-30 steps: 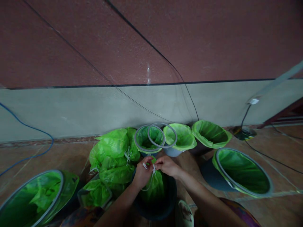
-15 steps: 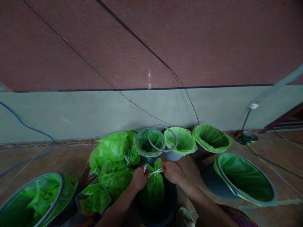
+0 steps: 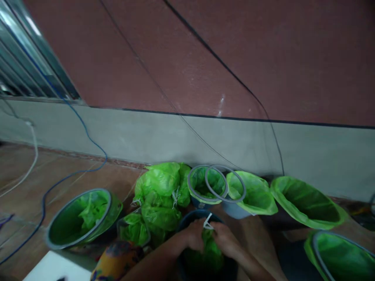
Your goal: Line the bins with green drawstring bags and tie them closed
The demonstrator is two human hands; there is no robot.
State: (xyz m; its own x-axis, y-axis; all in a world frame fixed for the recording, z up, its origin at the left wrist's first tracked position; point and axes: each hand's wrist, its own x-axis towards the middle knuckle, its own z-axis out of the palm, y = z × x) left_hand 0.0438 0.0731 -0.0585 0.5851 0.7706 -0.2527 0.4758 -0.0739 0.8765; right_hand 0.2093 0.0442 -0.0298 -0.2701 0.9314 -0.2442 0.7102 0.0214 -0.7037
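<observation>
A green plastic bag (image 3: 211,249) stands inside a dark bucket (image 3: 183,220) in front of me. A white tie (image 3: 208,222) sticks up in a loop at the bag's top. My left hand (image 3: 193,236) is closed around the left side of the bag's gathered neck. My right hand (image 3: 225,239) is closed on its right side, just below the tie. The fingertips of both hands are partly hidden by the bag and by blur. Tied green bags (image 3: 161,183) lie piled to the left, beyond the bucket.
Along the wall stand a bin with a grey ring (image 3: 191,183) and lined bins (image 3: 274,205) (image 3: 341,214). A loose grey ring (image 3: 243,186) rests across two bins. Larger lined bins (image 3: 109,205) (image 3: 316,249) flank me. A blue cable (image 3: 43,203) and a white box (image 3: 55,269) are left.
The view has swung left, bringing a barred window into sight. My hands, earlier apart at the ends of the white tie, have come together on the bag's neck.
</observation>
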